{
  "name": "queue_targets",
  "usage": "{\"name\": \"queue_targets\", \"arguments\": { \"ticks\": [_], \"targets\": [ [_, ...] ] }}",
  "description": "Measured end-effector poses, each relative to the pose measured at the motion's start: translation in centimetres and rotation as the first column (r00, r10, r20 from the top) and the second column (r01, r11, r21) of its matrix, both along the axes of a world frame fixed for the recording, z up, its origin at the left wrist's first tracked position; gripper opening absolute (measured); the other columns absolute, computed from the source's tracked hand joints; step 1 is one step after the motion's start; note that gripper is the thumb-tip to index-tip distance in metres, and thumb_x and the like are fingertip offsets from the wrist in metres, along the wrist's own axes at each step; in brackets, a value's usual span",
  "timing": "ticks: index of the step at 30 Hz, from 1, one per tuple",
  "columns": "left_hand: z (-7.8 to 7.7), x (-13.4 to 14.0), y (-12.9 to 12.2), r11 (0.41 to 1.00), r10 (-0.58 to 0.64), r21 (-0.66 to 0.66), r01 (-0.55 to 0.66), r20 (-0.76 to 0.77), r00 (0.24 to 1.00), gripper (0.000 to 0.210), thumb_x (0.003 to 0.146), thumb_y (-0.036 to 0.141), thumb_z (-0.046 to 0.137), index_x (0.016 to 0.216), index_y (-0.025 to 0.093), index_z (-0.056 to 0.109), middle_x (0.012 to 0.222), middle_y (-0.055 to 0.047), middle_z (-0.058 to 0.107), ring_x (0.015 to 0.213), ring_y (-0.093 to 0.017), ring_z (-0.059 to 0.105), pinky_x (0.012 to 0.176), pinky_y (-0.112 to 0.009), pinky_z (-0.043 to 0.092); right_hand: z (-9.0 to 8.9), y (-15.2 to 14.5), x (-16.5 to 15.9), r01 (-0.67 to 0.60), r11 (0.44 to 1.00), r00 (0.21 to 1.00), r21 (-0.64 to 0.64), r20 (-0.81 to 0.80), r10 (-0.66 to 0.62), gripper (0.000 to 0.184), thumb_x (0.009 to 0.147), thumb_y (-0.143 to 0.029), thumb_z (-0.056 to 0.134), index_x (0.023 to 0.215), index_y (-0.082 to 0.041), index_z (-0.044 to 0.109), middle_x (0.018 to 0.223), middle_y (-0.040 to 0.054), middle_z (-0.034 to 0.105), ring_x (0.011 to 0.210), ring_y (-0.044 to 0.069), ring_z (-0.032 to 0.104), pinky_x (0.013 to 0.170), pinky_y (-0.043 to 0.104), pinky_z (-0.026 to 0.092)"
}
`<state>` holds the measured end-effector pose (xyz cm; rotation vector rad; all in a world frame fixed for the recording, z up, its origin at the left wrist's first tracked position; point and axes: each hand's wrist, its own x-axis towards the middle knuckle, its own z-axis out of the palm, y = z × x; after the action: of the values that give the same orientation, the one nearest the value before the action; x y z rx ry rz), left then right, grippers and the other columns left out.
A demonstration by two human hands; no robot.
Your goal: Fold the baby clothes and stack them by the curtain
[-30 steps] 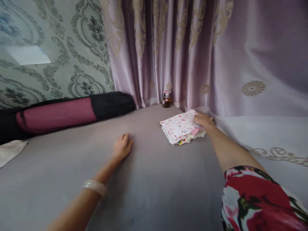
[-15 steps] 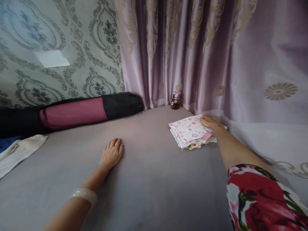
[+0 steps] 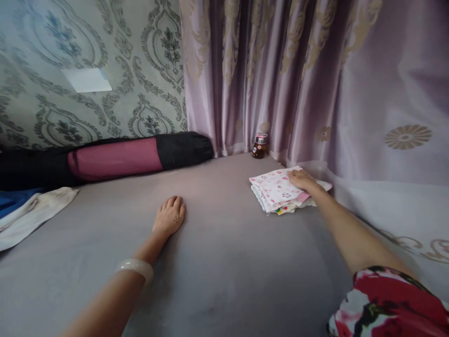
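- Bedroom-looking corner: patterned wallpaper (image 3: 122, 100), purple curtain (image 3: 238, 70) and a grey sheet (image 3: 217, 262). Clock's from the wearer's seat, 12 dead ahead.
- Progress, my read: the folded cloth stack (image 3: 270, 187) at 1 o'clock looks pretty much done. White cloth (image 3: 45, 206) and blue cloth (image 3: 17, 200) at 10 lie loose; can't tell if they belong with it.
- Stack's white with pink hearts and flowers, layers a bit uneven, pink patch and a yellow-green bit showing along the near edge.
- Right hand (image 3: 302, 179) rests on its far right part; can't tell if the fingers pinch anything.
- Left hand (image 3: 170, 215), 11 o'clock: palm down on bare sheet, fingers loosely spread, nothing held.
- Small brown jar (image 3: 259, 149) just past 12, black-and-pink tubular bag (image 3: 115, 159) around 11.
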<state>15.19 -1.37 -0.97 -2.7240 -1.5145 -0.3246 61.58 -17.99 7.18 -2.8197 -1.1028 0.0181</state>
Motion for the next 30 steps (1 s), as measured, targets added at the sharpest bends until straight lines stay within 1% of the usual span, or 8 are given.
{"name": "queue_targets", "arguments": {
  "ticks": [3,7,10,15,17,20,26,30],
  "targets": [
    [0.1,0.0,-0.1,1.0,-0.003,-0.003,0.003,-0.001,1.0,0.051,0.095,0.036,0.023,0.134,0.014,0.047,0.14,-0.015,0.048,0.127,-0.03,0.045,0.104,-0.045,0.037,-0.4,-0.1,-3.7,-0.07,0.997,0.997,-0.022,-0.019,0.07,0.057,0.097,-0.046,0.019,0.142,-0.02,0.042,0.151,0.013,0.036,0.137,0.03,0.034,0.109,0.049,0.03],
    [0.3,0.0,-0.2,1.0,-0.01,-0.011,0.01,0.017,1.0,0.052,0.096,0.036,0.023,0.134,0.012,0.047,0.141,-0.015,0.047,0.129,-0.03,0.043,0.105,-0.046,0.036,-1.4,-0.1,-8.8,-0.243,0.968,0.968,-0.068,0.048,0.246,0.057,0.097,-0.046,0.02,0.145,-0.021,0.038,0.155,0.0119,0.027,0.143,0.03,0.021,0.113,0.054,0.017],
    [0.6,0.1,-0.5,1.0,-0.007,-0.016,0.008,0.037,0.999,0.05,0.096,0.035,0.024,0.134,0.011,0.047,0.14,-0.016,0.048,0.13,-0.03,0.042,0.106,-0.045,0.034,-2.1,0.1,-11.3,-0.284,0.957,0.951,-0.058,0.108,0.289,0.056,0.097,-0.045,0.021,0.144,-0.02,0.038,0.153,0.013,0.031,0.141,0.031,0.024,0.111,0.056,0.018],
    [1.1,0.3,-0.9,0.999,0.0,-0.033,0.003,0.082,0.997,0.045,0.096,0.032,0.027,0.13,0.014,0.05,0.138,-0.016,0.05,0.128,-0.028,0.044,0.105,-0.044,0.034,-3.3,1.2,-13.8,-0.369,0.928,0.908,-0.054,0.191,0.372,0.054,0.096,-0.041,0.027,0.141,-0.015,0.042,0.15,0.0155,0.036,0.139,0.031,0.029,0.111,0.056,0.019],
    [1.2,0.3,-0.9,1.0,0.001,-0.023,0.002,0.092,0.996,0.044,0.096,0.032,0.028,0.129,0.014,0.051,0.137,-0.016,0.05,0.126,-0.028,0.045,0.105,-0.042,0.034,-3.7,2.0,-15.1,-0.425,0.902,0.879,-0.069,0.207,0.43,0.053,0.095,-0.038,0.029,0.14,-0.013,0.043,0.15,0.0171,0.036,0.139,0.03,0.028,0.112,0.055,0.019],
    [1.2,0.2,-0.9,1.0,0.0,-0.005,0.001,0.108,0.994,0.042,0.096,0.031,0.029,0.125,0.013,0.052,0.133,-0.016,0.053,0.123,-0.028,0.047,0.103,-0.041,0.035,-4.3,3.4,-18.3,-0.533,0.842,0.819,-0.078,0.203,0.537,0.053,0.095,-0.036,0.03,0.139,-0.012,0.045,0.149,0.0183,0.036,0.139,0.03,0.029,0.112,0.052,0.021],
    [1.2,0.1,-0.9,1.0,0.029,-0.014,-0.027,0.146,0.989,0.035,0.096,0.027,0.03,0.114,0.014,0.057,0.122,-0.016,0.055,0.114,-0.026,0.049,0.099,-0.041,0.037,-5.4,6.5,-27.1,-0.688,0.725,0.723,-0.006,0.078,0.687,0.053,0.095,-0.039,0.028,0.14,-0.016,0.044,0.15,0.0168,0.036,0.135,0.03,0.037,0.108,0.046,0.032],
    [1.4,-0.1,-1.0,0.992,0.123,-0.028,-0.12,0.142,0.982,0.031,0.092,0.02,0.034,0.108,0.012,0.059,0.116,-0.019,0.055,0.11,-0.028,0.049,0.093,-0.041,0.04,-6.3,8.3,-32.1,-0.732,0.68,0.682,0.044,0.059,0.729,0.051,0.096,-0.033,0.023,0.139,-0.014,0.045,0.149,0.0168,0.038,0.137,0.029,0.034,0.11,0.049,0.026]
  ]
}}
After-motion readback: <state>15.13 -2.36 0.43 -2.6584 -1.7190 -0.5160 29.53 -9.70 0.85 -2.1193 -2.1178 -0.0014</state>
